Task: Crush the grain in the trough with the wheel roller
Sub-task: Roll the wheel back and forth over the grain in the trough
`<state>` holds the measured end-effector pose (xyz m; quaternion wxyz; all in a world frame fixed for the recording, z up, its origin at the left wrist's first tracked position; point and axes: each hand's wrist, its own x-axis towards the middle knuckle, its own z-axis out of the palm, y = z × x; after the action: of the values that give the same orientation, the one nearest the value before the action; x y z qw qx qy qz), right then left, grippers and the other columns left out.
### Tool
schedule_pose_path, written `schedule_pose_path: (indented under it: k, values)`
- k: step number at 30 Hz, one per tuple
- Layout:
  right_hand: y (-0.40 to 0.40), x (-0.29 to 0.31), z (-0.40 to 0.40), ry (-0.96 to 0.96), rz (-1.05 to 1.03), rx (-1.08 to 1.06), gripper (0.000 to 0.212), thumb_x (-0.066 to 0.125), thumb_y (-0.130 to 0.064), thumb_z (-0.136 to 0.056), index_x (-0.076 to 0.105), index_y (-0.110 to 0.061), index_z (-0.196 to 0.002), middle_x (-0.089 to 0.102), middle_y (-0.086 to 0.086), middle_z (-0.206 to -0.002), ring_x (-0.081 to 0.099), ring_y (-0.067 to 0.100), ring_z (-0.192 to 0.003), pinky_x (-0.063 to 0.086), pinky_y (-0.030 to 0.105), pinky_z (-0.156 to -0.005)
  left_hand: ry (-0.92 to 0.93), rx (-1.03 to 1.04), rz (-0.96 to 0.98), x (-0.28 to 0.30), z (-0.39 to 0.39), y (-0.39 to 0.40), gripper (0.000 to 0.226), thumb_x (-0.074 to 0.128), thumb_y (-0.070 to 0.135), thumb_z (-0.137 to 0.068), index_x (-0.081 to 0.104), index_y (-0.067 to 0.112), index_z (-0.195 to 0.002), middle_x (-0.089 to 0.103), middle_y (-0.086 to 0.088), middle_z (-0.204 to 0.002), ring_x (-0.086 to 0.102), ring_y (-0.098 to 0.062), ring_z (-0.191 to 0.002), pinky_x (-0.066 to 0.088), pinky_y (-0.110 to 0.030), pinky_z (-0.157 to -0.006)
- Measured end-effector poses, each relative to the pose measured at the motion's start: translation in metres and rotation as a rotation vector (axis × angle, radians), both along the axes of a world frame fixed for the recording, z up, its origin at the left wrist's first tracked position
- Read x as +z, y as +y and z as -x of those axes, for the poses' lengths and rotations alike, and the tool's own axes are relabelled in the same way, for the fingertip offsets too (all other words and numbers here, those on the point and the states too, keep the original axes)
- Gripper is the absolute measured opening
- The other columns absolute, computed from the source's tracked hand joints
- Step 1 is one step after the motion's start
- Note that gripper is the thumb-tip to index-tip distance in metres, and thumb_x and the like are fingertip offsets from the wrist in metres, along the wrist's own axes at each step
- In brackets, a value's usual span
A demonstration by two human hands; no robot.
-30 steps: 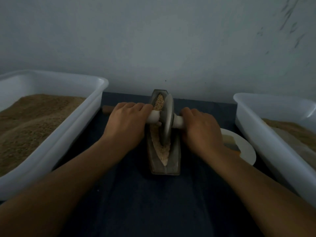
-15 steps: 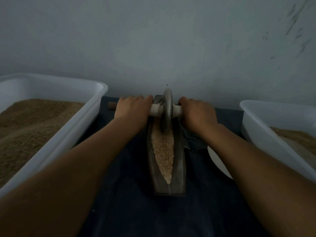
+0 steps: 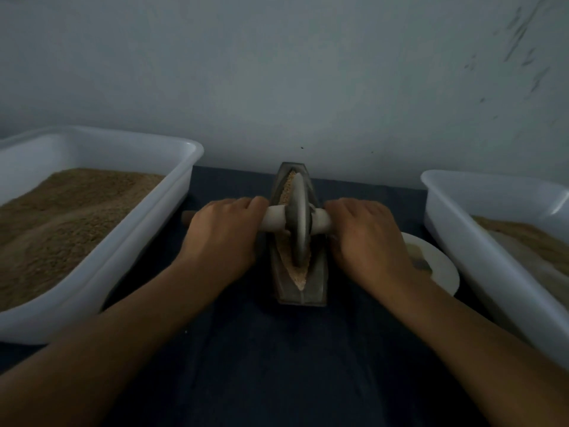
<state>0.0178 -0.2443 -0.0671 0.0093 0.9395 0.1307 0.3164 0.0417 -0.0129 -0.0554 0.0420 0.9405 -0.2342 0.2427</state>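
Observation:
A narrow boat-shaped metal trough (image 3: 318, 282) lies lengthwise on the dark cloth, with pale grain (image 3: 288, 188) along its groove. The grey wheel roller (image 3: 299, 220) stands upright in the groove, near the trough's middle. A pale axle runs through the wheel to both sides. My left hand (image 3: 223, 234) is closed over the axle's left part, and my right hand (image 3: 368, 238) is closed over its right part. The axle's brown left tip sticks out beyond my left hand.
A large white tub (image 3: 129, 241) heaped with brown grain stands at the left. A second white tub (image 3: 480, 241) with grain stands at the right. A white plate (image 3: 443, 269) lies between my right hand and that tub. A grey wall rises just behind the trough.
The wheel has rolled back from the trough's far end toward me, to about its middle, and both hands came with it. Grain shows beyond the wheel again.

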Motion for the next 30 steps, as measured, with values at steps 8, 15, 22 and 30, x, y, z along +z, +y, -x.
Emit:
schedule_pose_path:
  k: [8,15,22,30]
  values:
    - [0.005,0.005,0.017,0.010,0.010,-0.003,0.029,0.070,-0.023,-0.085,0.065,-0.015,-0.112,0.067,0.005,-0.100,0.061,0.025,-0.091,0.045,0.041,-0.085,0.004,-0.073,0.068,-0.004,0.008,0.007,0.049,0.073,0.024,-0.080,0.053,0.026,-0.124,0.064,0.004,-0.116,0.061,-0.018,-0.103,0.047,-0.035,-0.091]
    - [-0.001,0.002,-0.030,0.031,0.048,-0.099,0.013,0.068,-0.018,-0.084,0.062,-0.014,-0.095,0.062,0.005,-0.086,0.057,0.027,-0.077,0.029,0.033,-0.068,-0.057,-0.015,-0.002,-0.015,-0.042,-0.010,0.055,0.076,0.027,-0.077,0.048,0.025,-0.124,0.061,0.001,-0.115,0.059,-0.020,-0.103,0.042,-0.038,-0.094]
    - [-0.008,0.009,-0.086,0.088,0.065,-0.196,0.020,0.064,-0.027,-0.084,0.057,-0.015,-0.098,0.063,0.008,-0.090,0.058,0.032,-0.078,0.025,0.034,-0.058,-0.026,0.097,-0.079,0.004,-0.096,-0.032,0.043,0.069,0.022,-0.082,0.047,0.022,-0.119,0.060,-0.006,-0.114,0.055,-0.029,-0.105,0.041,-0.042,-0.087]
    - [-0.012,0.007,-0.093,0.106,0.021,-0.214,0.019,0.063,-0.030,-0.084,0.057,-0.019,-0.098,0.065,0.005,-0.089,0.060,0.029,-0.078,0.027,0.033,-0.056,-0.100,0.135,-0.088,0.006,-0.100,-0.037,0.024,0.066,0.021,-0.086,0.048,0.019,-0.103,0.065,-0.006,-0.095,0.062,-0.027,-0.083,0.034,-0.035,-0.071]
